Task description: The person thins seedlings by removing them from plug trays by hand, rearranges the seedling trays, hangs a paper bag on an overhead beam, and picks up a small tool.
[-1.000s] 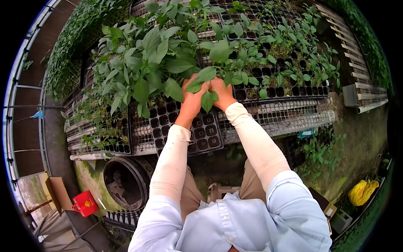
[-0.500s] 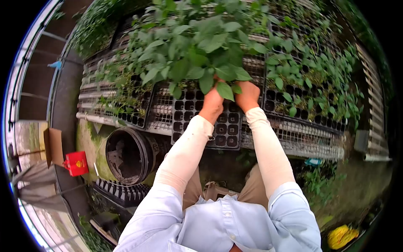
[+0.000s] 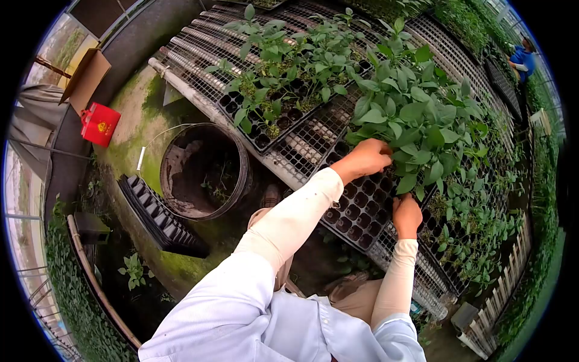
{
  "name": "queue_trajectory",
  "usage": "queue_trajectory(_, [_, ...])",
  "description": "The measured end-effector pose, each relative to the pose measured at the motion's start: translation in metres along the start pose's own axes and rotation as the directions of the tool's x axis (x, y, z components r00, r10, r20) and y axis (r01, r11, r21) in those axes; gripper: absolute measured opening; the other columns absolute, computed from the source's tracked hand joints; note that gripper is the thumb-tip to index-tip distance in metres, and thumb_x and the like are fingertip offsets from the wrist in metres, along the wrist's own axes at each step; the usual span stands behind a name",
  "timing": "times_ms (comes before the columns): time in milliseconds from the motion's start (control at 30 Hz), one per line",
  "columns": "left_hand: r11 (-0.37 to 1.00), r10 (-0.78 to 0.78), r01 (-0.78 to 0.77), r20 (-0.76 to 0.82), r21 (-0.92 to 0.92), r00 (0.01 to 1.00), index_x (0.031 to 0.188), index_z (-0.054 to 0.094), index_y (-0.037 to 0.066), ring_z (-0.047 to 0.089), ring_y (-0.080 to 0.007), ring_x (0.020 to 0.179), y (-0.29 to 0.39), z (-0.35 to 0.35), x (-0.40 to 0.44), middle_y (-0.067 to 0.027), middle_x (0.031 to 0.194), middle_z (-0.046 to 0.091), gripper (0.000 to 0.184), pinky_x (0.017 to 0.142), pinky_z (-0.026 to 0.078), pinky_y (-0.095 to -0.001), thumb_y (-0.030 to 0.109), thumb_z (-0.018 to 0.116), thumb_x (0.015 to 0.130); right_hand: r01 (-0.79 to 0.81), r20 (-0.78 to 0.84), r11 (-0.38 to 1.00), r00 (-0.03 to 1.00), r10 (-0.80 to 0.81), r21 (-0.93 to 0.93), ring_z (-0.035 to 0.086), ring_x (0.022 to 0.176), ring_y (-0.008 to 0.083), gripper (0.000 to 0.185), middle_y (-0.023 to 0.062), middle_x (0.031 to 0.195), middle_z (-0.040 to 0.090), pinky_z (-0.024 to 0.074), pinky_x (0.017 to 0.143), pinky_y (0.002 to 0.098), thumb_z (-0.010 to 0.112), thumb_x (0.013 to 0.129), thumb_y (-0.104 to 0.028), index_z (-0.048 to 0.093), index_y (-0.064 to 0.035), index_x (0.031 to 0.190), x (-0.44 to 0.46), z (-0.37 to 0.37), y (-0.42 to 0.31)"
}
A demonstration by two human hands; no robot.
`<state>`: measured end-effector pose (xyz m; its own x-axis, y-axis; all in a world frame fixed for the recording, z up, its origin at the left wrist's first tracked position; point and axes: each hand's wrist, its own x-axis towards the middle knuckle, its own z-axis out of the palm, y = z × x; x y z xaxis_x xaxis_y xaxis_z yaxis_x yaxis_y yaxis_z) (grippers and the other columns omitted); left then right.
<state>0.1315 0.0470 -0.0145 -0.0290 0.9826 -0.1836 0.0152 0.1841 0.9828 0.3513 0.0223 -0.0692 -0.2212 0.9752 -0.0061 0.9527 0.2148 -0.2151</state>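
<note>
A black plug tray lies on the mesh bench, its near cells without plants and its far part under tall leafy green seedlings. My left hand reaches over the tray from the left, fingers curled together at the edge of the foliage. What is between its fingertips is hidden by leaves. On the right side of the same tray, my right hand is closed below the lowest leaves, which come right down to its fingers, apparently on a seedling. The stems are mostly hidden under the foliage.
Another seedling tray stands to the left on the mesh bench; a sparser seedling bed lies right. On the mossy floor are a dirty black bucket, stacked black trays and a red box. A person in blue is far right.
The view has swung, so the bench now runs diagonally and the bucket shows more fully. My hands, close together before, are farther apart, the left one now on the tray's left side.
</note>
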Motion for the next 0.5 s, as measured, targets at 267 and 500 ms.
queue_trajectory(267, [0.902,0.257,-0.429,-0.753,-0.037,0.605,0.109,0.064,0.007,0.056,-0.0053,0.072,0.060,-0.180,-0.070,0.0008,0.092,0.065,0.017,0.060,0.042,-0.0194,0.014,0.057,0.095,0.375,0.007,0.683,0.874,-0.486,0.627,0.064,0.089,0.0360,0.018,0.0155,0.097,0.067,0.0504,0.077,0.0412,0.056,0.089,-0.011,0.066,-0.0065,0.104,-0.008,-0.007,-0.182])
queue_trajectory(500, [0.809,-0.141,-0.507,-0.935,-0.298,0.325,0.105,0.063,0.012,0.047,-0.0031,0.071,0.038,-0.286,-0.105,0.0071,0.082,0.055,0.013,0.061,0.035,-0.0223,0.012,0.059,0.093,0.400,-0.126,0.542,0.873,-0.472,0.739,0.063,0.096,0.0400,0.036,0.0228,0.106,0.066,0.0498,0.083,0.0432,0.051,0.089,-0.002,0.054,0.0015,0.125,0.108,0.086,-0.321])
